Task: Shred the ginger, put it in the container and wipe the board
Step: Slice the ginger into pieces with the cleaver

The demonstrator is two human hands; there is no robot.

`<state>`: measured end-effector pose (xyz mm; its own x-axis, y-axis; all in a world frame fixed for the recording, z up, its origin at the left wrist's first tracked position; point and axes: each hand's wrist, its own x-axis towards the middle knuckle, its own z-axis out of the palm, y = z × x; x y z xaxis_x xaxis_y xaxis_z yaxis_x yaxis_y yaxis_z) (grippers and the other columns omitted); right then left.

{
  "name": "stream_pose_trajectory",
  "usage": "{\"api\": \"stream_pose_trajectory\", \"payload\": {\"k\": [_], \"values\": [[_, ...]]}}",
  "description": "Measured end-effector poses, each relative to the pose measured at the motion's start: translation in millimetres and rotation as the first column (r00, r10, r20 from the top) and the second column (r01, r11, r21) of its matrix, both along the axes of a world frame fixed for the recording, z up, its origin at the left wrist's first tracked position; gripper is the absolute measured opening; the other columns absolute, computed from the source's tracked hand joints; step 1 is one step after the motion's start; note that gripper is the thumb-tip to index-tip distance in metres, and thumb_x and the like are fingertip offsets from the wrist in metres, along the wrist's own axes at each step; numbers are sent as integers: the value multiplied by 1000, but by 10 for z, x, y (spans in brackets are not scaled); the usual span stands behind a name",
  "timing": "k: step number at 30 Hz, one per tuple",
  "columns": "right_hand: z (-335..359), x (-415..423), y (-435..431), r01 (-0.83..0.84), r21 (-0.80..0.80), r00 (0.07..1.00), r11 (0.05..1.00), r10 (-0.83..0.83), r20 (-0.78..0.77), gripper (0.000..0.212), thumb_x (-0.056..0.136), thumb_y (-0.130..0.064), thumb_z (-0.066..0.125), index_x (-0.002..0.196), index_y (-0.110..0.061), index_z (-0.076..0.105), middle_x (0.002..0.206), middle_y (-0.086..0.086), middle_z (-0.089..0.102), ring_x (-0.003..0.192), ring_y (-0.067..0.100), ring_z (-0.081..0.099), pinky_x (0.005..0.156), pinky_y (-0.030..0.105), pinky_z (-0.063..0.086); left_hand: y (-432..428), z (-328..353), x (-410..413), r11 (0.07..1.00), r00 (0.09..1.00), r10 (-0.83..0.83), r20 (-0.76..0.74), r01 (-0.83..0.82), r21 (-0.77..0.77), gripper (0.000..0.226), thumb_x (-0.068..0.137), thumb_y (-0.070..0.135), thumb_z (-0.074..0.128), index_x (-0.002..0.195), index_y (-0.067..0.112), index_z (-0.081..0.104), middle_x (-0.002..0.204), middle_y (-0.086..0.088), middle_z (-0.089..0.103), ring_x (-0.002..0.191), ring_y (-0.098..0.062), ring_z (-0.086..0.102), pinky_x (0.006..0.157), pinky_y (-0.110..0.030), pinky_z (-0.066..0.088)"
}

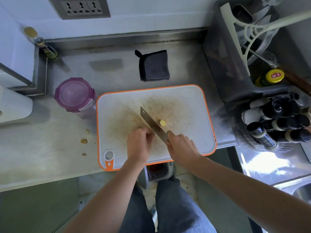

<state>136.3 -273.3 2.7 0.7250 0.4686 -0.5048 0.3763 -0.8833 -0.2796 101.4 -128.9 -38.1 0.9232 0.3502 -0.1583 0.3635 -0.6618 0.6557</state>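
Ginger nub (162, 122) is sitting mid board (193, 132), just beside knife (151, 121) at its 3 o'clock side. It's small and pale yellow; prob. light, firm, fibrous, slick where cut, so pin from above w/ curled fingertips. Right hand (182, 146) is wrapping tight round knife handle. Left hand (139, 142) is curling at knife's 9 o'clock side; can't tell if it's holding anything. Board's scored white plastic w/ orange rim. Lidded purple container (74, 95) at 10 o'clock, soft dark cloth (154, 65) at 12.

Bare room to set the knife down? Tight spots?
Free: steel counter between the round purple-lidded container and the folded dark grey cloth; far right corner of the orange-rimmed white cutting board. Tight: board centre, with left hand, right hand, steel knife and yellow ginger piece; right edge, near the grey crate and bottle rack.
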Motion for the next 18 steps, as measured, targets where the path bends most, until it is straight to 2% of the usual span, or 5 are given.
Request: {"api": "stream_pose_trajectory", "payload": {"k": [4,7,9,13,18], "values": [[-95,90,165,21,33,999,999,-22,42,21,99,-13,40,120,-9,42,79,6,51,71,27,54,60,34,38,-23,11,-4,1000,1000,-8,16,8,10,4,84,11,71,81,10,74,74,-3,70,67,-23,61,63,-37,50],[-151,181,341,23,71,997,997,-28,74,37,99,-12,41,135,-8,34,88,11,58,82,32,60,63,34,38,-12,-19,1,1000,1000,9,7,-9,-1,5,83,12,71,78,12,74,74,-1,70,68,-23,61,62,-34,49],[-153,168,332,25,84,996,996,-32,85,40,99,-12,41,138,-9,32,86,11,58,78,31,57,62,34,37,7,-34,2,1000,1000,11,7,-10,-18,6,83,14,72,78,14,73,73,1,69,67,-20,60,61,-31,47],[-146,45,130,16,53,998,998,-19,58,22,100,-13,40,121,-9,43,77,4,49,67,23,49,60,32,37,15,-34,4,1000,1000,-2,-13,2,-9,6,84,15,71,78,14,73,73,3,69,67,-16,59,61,-28,45],[-159,-20,58,16,24,998,1000,-18,66,16,99,-11,41,114,-10,42,75,3,50,64,24,49,59,33,37,-2,-32,-9,1000,1000,-14,-9,14,0,6,86,15,70,81,11,72,74,-1,68,67,-20,61,62,-36,51]]}}
